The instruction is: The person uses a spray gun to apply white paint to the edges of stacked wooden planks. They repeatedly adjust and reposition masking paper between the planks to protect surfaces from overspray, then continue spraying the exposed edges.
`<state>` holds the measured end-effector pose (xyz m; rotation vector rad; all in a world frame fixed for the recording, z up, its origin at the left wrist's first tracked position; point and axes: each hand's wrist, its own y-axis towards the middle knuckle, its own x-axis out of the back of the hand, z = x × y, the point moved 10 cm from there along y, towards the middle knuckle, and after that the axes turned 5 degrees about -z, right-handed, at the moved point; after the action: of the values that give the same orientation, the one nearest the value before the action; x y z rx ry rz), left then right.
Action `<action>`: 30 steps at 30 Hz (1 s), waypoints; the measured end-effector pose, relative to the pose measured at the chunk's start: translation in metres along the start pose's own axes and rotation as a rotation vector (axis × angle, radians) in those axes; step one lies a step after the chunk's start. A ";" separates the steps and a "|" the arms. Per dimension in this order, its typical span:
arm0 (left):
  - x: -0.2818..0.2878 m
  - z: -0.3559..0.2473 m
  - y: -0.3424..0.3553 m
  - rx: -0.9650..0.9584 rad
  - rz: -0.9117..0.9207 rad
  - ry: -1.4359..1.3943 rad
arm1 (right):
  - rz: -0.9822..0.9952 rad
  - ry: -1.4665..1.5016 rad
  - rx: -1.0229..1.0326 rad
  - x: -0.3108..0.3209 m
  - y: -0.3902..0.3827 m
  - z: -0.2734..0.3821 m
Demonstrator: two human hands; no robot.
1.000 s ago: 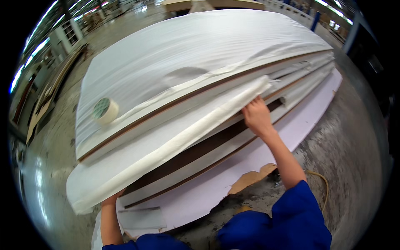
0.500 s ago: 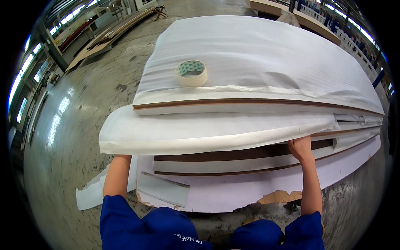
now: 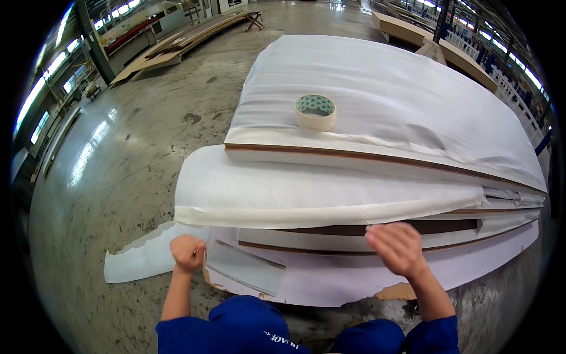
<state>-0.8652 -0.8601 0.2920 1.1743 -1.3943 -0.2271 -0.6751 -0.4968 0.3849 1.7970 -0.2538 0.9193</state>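
Head view's up on my remote feed. Where's the wrapped panel [image 3: 336, 183] rel. to the tape roll [image 3: 316, 123]?

Nr side of it, sticking out from under the top panel [image 3: 383, 76], cream strip [image 3: 265, 218] along its front edge. Roll sits on the top one.

And hands?

I've got L hand [image 3: 188, 252] nr-left of the roll, curled in a fist; R hand [image 3: 396, 248] nr-right of the roll, fingers bent, blurry, can't tell if it's gripping anything.

Anything else?

White sheet [image 3: 138, 253] w/ ragged edge, nr-left of roll.
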 end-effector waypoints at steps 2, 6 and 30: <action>0.030 -0.005 -0.007 -0.059 -0.079 -0.079 | -0.077 -0.005 -0.197 0.001 0.037 -0.025; 0.017 0.018 0.103 0.338 -0.098 0.128 | 0.217 0.126 -0.253 -0.066 0.063 -0.040; -0.091 0.086 0.182 0.517 0.040 -0.464 | 0.261 -0.313 -0.111 -0.119 0.066 -0.051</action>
<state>-1.0497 -0.7520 0.3471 1.5793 -1.9579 -0.1147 -0.8170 -0.5093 0.3579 1.8260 -0.7383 0.7812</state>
